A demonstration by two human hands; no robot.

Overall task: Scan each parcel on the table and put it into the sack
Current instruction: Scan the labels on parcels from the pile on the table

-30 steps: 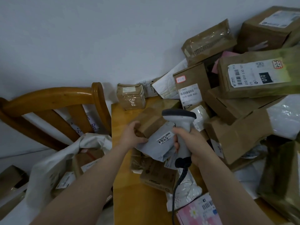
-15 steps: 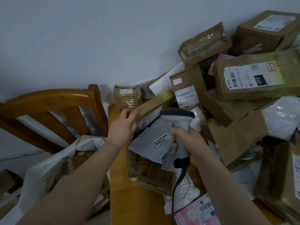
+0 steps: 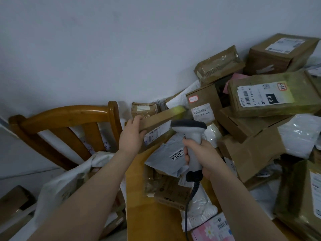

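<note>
My left hand grips the near end of a long flat brown box, lifted and tilted so its white label faces the scanner. My right hand holds a grey handheld scanner by its handle, head pointing at that box, its cord hanging down. A grey mailer bag marked 5784 lies just under the scanner. The white sack gapes at the lower left beside the wooden table, with parcels inside.
A wooden chair stands behind the sack. Several brown boxes and bags are heaped at right, among them a labelled box marked 010. A small taped box sits by the wall. A pink flowered parcel lies at the table's front.
My left hand has lifted the long flat box up off the pile and turned its label toward the scanner. The scanner has stayed roughly in place.
</note>
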